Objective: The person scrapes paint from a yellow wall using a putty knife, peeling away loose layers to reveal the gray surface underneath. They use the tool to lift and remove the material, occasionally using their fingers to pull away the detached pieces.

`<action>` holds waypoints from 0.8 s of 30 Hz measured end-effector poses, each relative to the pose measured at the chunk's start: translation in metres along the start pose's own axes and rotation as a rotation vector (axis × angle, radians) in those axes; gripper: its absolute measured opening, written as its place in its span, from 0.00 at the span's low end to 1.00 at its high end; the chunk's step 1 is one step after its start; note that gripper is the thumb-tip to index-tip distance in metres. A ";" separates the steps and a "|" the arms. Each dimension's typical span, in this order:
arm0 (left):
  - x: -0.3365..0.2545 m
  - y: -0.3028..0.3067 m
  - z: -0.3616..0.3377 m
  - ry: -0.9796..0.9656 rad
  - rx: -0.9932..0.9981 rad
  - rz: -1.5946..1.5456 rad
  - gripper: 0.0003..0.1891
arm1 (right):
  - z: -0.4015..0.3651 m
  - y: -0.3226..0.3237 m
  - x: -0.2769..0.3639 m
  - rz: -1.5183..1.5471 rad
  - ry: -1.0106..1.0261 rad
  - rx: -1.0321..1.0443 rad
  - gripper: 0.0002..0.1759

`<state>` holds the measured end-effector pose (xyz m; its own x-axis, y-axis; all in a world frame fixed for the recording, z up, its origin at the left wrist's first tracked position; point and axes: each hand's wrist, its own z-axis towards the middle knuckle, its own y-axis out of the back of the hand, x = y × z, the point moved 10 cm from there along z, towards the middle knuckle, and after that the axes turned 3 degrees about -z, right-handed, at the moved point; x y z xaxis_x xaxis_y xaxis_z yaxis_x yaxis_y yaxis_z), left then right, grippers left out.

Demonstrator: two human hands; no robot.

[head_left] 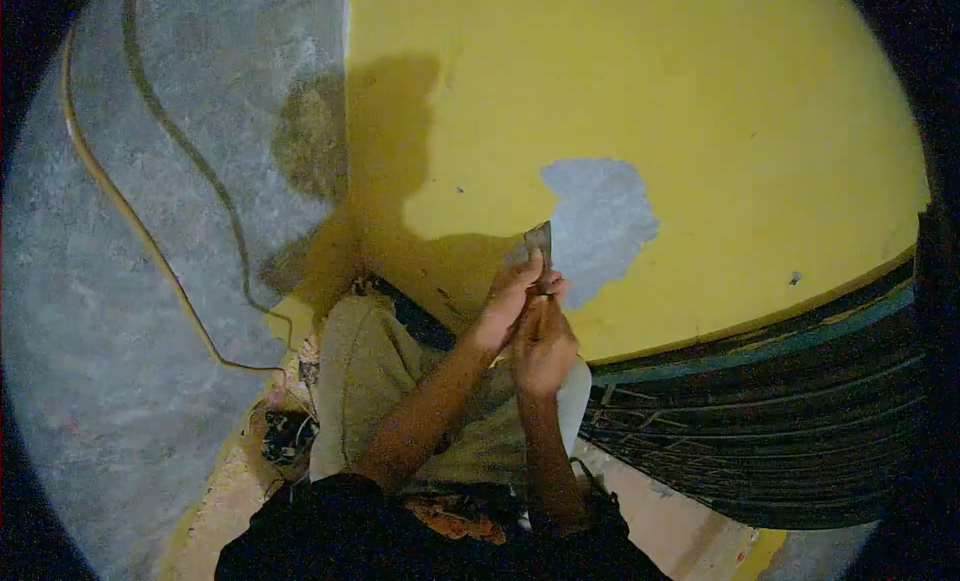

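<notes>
A putty knife (539, 237) points its flat dark blade up, in front of the yellow wall. My left hand (512, 299) is closed around the lower blade, its thumb laid along the metal. Just below, my right hand (546, 349) wraps the handle, which the fingers mostly hide. Beside the blade tip, on its right in this view, is a bare grey patch (606, 221) with ragged edges in the yellow paint.
The yellow wall (760, 111) meets a grey wall (250, 41) at left, where a cable (150, 236) hangs down. A dark electrical item (288, 437) lies at lower left. Long dark ribbed material (760, 431) runs along the wall at right, near my knees.
</notes>
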<state>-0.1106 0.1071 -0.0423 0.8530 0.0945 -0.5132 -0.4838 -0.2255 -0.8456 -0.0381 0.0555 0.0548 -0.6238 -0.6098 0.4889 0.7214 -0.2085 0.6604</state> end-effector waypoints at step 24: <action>0.004 -0.009 -0.027 -0.143 0.334 -0.175 0.28 | -0.038 0.008 -0.036 -0.190 -0.088 0.021 0.18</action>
<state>-0.0971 0.0831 -0.0325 0.9037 0.2432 -0.3524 -0.3906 0.1311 -0.9112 0.0013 0.0468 0.0208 -0.7723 -0.4921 0.4017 0.5826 -0.2966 0.7567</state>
